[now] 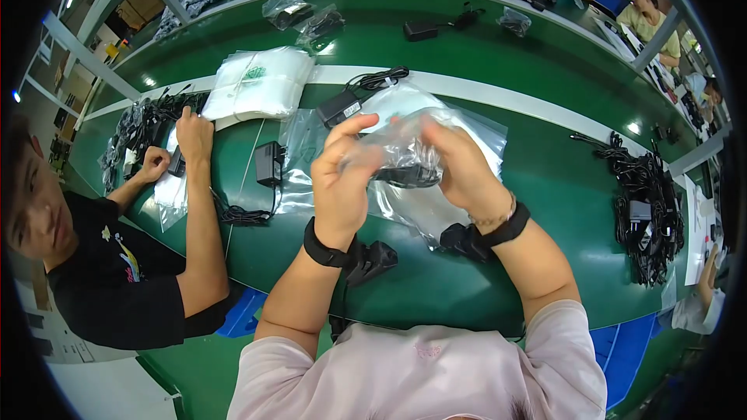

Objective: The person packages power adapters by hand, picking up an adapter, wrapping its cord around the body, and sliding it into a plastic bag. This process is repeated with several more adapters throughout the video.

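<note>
Above the green table, my left hand (342, 179) and my right hand (470, 175) hold a clear plastic bag (406, 138) between them, fingers closed on its two sides. A dark coiled cable or adapter (411, 176) shows through the bag, partly blurred. Flat clear bags (489, 138) lie on the table under my hands. Just beyond my left hand rests a black power adapter (339, 109) with its coiled cord (383, 78). To the left stands another black power adapter (269, 163), its bundled cord (245, 216) nearer to me.
A banded stack of clear bags (253, 84) lies at the far left. A co-worker's arm (201, 202) reaches onto the table by a pile of black cords (136, 132). More bundled cords (650, 218) lie at the right. Bagged items (319, 25) sit on the belt beyond.
</note>
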The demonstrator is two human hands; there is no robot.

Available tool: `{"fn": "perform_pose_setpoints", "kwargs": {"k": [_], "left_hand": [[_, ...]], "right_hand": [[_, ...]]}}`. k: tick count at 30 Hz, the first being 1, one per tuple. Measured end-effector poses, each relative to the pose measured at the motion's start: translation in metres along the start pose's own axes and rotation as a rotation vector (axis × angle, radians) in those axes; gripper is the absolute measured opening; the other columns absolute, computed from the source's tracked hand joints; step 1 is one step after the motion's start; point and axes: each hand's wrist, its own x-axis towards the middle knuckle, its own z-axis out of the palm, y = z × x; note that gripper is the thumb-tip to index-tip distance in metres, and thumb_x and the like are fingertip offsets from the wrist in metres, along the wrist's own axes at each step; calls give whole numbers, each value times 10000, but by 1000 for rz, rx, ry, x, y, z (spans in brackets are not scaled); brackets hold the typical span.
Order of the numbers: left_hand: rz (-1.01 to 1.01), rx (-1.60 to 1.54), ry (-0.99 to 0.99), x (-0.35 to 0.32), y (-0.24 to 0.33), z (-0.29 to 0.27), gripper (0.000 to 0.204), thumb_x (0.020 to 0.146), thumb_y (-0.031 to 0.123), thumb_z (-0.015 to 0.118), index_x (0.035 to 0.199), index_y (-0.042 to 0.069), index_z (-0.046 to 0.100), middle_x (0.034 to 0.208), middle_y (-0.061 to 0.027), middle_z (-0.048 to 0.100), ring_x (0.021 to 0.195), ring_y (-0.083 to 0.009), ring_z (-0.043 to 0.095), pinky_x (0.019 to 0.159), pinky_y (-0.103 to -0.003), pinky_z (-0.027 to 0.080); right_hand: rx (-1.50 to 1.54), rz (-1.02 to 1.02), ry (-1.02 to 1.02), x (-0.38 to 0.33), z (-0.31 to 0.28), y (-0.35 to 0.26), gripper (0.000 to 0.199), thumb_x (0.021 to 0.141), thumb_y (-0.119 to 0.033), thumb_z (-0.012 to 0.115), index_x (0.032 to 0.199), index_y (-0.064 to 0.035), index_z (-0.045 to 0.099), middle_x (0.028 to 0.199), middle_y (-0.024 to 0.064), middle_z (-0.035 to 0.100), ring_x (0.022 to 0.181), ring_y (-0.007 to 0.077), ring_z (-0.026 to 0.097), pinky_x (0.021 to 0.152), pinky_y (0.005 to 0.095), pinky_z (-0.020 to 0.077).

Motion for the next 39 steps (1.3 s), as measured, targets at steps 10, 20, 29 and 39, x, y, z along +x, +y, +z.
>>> {"fn": "perform_pose_setpoints", "kwargs": {"k": [10, 20, 29, 39], "left_hand": [[-33, -133, 205, 8, 22, 18, 77, 788, 13, 577, 861, -3, 597, 1125, -120, 545, 971, -162, 522, 912, -301, 381], [-388, -112, -9, 2, -2, 2, 182, 873, 134, 539, 999, 8, 578, 895, -57, 598, 802, -108, 560, 711, -246, 452], [-96, 212, 158, 4, 30, 15, 165, 887, 128, 528, 920, -32, 544, 842, -113, 602, 717, -132, 572, 611, -230, 458], [319, 694, 137, -3, 36, -7, 88, 757, -1, 609, 838, -11, 579, 748, -114, 619, 633, -205, 583, 599, -259, 456]], "right_hand": [[-99, -123, 41, -3, 6, -7, 392, 872, -138, 547, 1227, 13, 483, 1034, 91, 601, 902, 120, 576, 775, 236, 452], [20, 246, -83, -22, -12, -44, 320, 831, -80, 586, 1140, 1, 571, 1018, 74, 600, 859, 96, 547, 757, 207, 430], [-1787, -374, 312, 87, -220, -124, 195, 704, 8, 564, 869, -19, 664, 922, 159, 632, 810, 294, 604, 734, 331, 484], [-2183, 401, 581, 187, -306, -79, 432, 780, -298, 587, 1186, -159, 539, 1227, 168, 470, 1125, 370, 451, 985, 593, 235]]}}
